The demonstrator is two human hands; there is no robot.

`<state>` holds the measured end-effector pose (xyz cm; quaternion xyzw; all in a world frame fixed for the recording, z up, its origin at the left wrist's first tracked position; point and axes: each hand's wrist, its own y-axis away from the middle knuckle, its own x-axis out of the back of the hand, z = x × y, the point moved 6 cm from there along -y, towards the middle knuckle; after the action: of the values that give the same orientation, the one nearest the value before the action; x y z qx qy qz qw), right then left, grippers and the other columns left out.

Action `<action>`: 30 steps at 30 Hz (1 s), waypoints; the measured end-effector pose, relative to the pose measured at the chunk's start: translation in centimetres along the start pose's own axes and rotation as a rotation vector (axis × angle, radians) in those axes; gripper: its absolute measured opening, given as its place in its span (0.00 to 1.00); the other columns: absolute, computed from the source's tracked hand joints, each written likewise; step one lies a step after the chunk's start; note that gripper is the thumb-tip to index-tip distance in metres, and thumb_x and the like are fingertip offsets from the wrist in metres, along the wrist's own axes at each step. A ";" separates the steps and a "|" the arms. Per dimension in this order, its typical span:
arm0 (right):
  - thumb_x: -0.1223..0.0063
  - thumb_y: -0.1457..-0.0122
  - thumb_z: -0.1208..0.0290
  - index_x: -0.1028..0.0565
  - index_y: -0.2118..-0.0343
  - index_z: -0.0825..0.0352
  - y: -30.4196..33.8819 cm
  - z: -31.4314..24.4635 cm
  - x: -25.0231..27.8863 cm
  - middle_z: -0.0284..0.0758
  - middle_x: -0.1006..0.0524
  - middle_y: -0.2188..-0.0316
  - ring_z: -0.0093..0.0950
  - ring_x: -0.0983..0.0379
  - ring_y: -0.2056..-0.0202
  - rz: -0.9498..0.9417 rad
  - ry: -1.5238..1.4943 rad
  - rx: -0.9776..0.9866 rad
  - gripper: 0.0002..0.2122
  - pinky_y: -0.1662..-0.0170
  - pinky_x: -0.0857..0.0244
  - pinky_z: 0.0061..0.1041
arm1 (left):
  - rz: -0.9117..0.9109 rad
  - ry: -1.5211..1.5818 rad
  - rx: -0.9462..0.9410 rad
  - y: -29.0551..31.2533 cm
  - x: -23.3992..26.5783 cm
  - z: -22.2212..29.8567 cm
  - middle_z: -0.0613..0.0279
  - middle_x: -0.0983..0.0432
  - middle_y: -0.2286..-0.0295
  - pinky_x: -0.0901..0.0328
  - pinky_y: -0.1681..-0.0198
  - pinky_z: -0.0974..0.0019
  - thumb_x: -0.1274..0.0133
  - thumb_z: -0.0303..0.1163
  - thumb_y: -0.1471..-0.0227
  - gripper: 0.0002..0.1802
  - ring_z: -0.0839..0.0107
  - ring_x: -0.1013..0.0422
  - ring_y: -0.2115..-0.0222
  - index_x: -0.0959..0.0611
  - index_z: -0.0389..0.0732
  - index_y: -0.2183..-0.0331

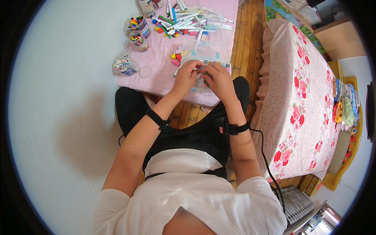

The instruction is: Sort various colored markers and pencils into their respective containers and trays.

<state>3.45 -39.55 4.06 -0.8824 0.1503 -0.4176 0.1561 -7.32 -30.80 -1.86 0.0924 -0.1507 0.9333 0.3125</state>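
A bluish speck [201,67] between the fingers [192,64] is too small to identify. The left hand [185,76] and right hand [220,81] cover part of a clear compartment box [198,88], its tiny contents mostly indistinct. The top edge cuts off a jar [147,8] and the pink-covered surface [162,72]; the right rim crops a dark object [370,111].

Far in the scene, white markers [190,16] with green, blue and purple accents lie over a pale pink cloth [156,76], and nearer on it are a clear box [201,49] with light-blue clasps and, to its left, red and yellow pieces [178,57]. On the right, a pale bedspread [290,117] carries red and pink flowers, with orange-brown floorboards [250,27] to its left and a mustard-yellow headboard [333,179] to its right. Nearest are a white shirt [192,196], black trousers [184,141] and black straps [157,119].
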 end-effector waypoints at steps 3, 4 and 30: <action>0.36 0.52 0.78 0.22 0.65 0.65 0.1 0.0 0.2 0.38 0.26 0.68 0.42 0.27 0.63 0.008 -0.018 -0.032 0.10 0.60 0.32 0.38 | 0.004 -0.050 -0.046 -0.4 -0.1 -0.2 0.56 0.24 0.58 0.28 0.57 0.66 0.53 0.11 0.48 0.18 0.65 0.23 0.61 0.19 0.37 0.57; 0.36 0.52 0.78 0.23 0.64 0.65 0.1 0.1 0.3 0.38 0.25 0.67 0.42 0.27 0.63 0.012 -0.027 -0.040 0.11 0.60 0.32 0.38 | 0.003 -0.050 -0.048 -0.3 -0.2 -0.4 0.56 0.24 0.58 0.28 0.57 0.66 0.53 0.11 0.48 0.18 0.65 0.23 0.61 0.19 0.37 0.57; 0.42 0.39 0.49 0.29 0.44 0.69 0.4 12.0 -1.2 0.63 0.37 0.40 0.57 0.45 0.35 -0.001 0.003 -0.565 0.29 0.35 0.46 0.46 | -0.156 -0.339 0.218 -0.3 3.1 -2.8 0.37 0.28 0.49 0.32 0.53 0.50 0.59 0.18 0.46 0.36 0.42 0.27 0.55 0.36 0.49 0.36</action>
<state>12.07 -37.65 -4.16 -0.8904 0.2605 -0.3606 -0.0965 -9.83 -27.92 -3.63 0.2926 -0.0917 0.8882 0.3421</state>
